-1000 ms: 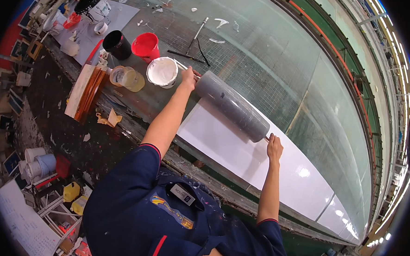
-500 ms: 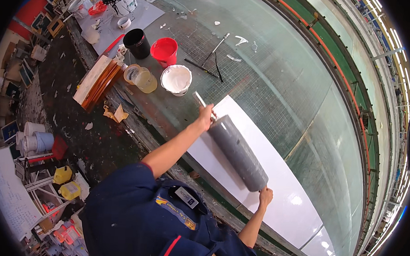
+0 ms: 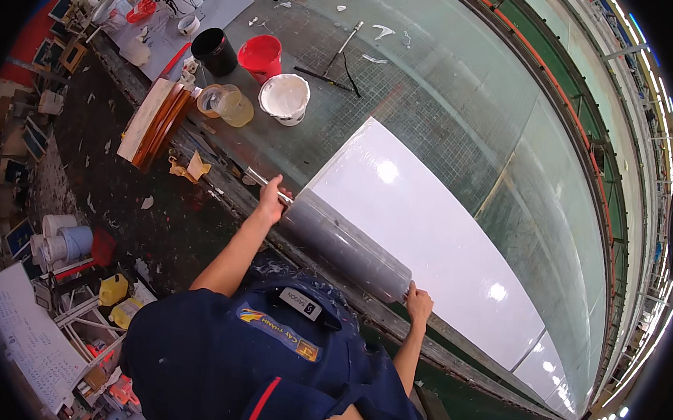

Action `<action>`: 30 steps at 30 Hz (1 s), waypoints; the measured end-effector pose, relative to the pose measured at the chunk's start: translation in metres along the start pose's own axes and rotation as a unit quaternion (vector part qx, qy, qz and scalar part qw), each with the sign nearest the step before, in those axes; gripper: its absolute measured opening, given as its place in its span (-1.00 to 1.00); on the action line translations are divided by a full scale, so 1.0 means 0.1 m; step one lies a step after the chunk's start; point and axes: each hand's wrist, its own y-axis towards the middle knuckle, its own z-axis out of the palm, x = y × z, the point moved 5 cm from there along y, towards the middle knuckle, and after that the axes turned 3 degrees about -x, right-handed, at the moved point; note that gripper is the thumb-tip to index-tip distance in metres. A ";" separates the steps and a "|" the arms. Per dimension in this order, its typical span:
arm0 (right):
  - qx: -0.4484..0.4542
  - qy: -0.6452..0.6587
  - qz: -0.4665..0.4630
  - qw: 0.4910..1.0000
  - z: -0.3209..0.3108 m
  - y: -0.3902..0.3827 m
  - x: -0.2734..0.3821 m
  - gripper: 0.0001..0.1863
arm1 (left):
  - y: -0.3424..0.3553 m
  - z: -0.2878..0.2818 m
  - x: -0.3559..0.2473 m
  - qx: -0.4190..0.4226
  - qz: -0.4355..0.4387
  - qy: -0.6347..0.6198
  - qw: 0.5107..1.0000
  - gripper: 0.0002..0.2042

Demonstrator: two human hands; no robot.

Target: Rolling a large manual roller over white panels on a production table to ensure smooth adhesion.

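Observation:
A thick, glossy grey roll [image 3: 346, 245] on a metal rod lies crosswise between my hands, along the near edge of a shiny white panel [image 3: 413, 206]. My left hand [image 3: 275, 199] is closed around the rod [image 3: 258, 178], which sticks out past the roll's left end. At the other end, the fingers of my right hand [image 3: 419, 302] are wrapped around the end piece. Whether the roll touches the panel, I cannot tell. Bright reflections show on the panel, which tapers toward the far right and has a seam across it.
Left of the panel stand a white bucket [image 3: 284, 97], a red bucket [image 3: 260, 58], a black bucket [image 3: 215, 51] and a cup of yellowish liquid [image 3: 234, 109]. Wooden frames [image 3: 158, 125] rest at the table edge. A thin-handled tool [image 3: 332, 67] lies behind the buckets.
Both hands have drawn the roll toward me and leftward, from above the middle of the white panel to its near edge. More of the panel shows. My grip stays the same.

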 end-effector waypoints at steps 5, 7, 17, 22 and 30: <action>-0.036 -0.025 0.032 0.999 0.22 0.04 0.17 -0.36 | -0.06 -0.11 -0.38 0.109 -0.011 0.303 0.947 -0.63; -0.039 -0.009 0.040 0.998 0.25 0.02 0.19 -0.38 | -0.33 -0.10 -0.79 0.107 -0.054 0.670 0.733 -0.60; -0.067 -0.012 0.073 0.995 0.16 -0.01 0.34 -0.45 | 0.56 1.02 -1.33 0.068 0.617 0.322 0.715 -0.10; -0.091 -0.027 0.087 0.992 0.21 -0.02 0.25 -0.49 | 0.75 1.10 -1.28 0.136 0.581 0.265 0.757 -0.45; -0.074 -0.036 0.102 0.991 0.18 -0.02 0.24 -0.48 | 0.44 1.35 -1.40 0.090 0.567 0.307 0.759 -0.31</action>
